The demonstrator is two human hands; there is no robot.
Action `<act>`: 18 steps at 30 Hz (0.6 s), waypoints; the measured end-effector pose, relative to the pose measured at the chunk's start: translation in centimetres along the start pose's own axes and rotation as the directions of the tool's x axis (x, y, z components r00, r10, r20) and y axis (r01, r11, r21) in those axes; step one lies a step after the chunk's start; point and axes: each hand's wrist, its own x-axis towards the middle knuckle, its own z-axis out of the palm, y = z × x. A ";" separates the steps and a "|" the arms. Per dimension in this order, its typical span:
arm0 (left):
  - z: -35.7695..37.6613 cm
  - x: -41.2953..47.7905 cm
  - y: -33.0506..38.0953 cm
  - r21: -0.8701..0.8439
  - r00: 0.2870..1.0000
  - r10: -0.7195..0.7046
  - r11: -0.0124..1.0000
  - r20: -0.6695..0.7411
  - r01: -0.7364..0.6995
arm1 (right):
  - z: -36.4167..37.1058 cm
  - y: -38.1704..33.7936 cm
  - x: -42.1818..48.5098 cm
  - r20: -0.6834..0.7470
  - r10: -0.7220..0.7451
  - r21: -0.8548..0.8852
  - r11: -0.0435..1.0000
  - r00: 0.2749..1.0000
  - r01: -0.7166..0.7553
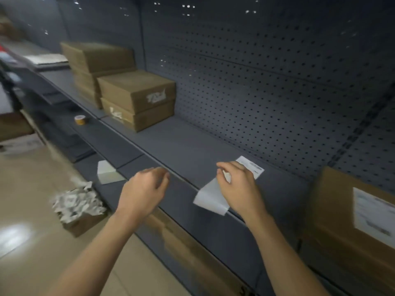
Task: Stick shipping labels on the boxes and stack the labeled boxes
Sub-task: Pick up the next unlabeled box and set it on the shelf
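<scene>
My right hand (237, 186) pinches a white shipping label (253, 168), and its backing sheet (210, 198) hangs over the front edge of the grey shelf (181, 150). My left hand (144, 189) hovers to the left of it with its fingers curled and nothing in them. Two stacks of brown cardboard boxes (136, 97) stand farther left on the shelf. At the far right edge is a box carrying a white label (350, 227).
A perforated metal back panel (267, 71) rises behind the shelf. A yellow tape roll (80, 120) and a small white box (106, 173) sit on the lower shelf. On the floor stands a carton full of crumpled paper backings (78, 205). Brown boxes fill the space under the shelf.
</scene>
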 end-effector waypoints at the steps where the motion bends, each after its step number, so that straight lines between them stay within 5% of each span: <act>1: -0.9 0.2 -2.3 0.013 0.999 -0.033 0.999 -0.023 0.034 | 1.7 -2.0 1.1 0.024 -0.030 -0.011 0.999 0.999 0.030; 11: -7.0 1.2 -20.9 -0.061 0.953 -0.257 0.966 -0.161 0.250 | 15.2 -15.8 8.1 0.212 -0.236 -0.009 0.970 0.948 0.243; 18: -7.1 7.5 -26.9 -0.097 0.942 -0.281 0.959 -0.185 0.267 | 20.3 -17.3 14.5 0.153 -0.255 -0.044 0.963 0.955 0.264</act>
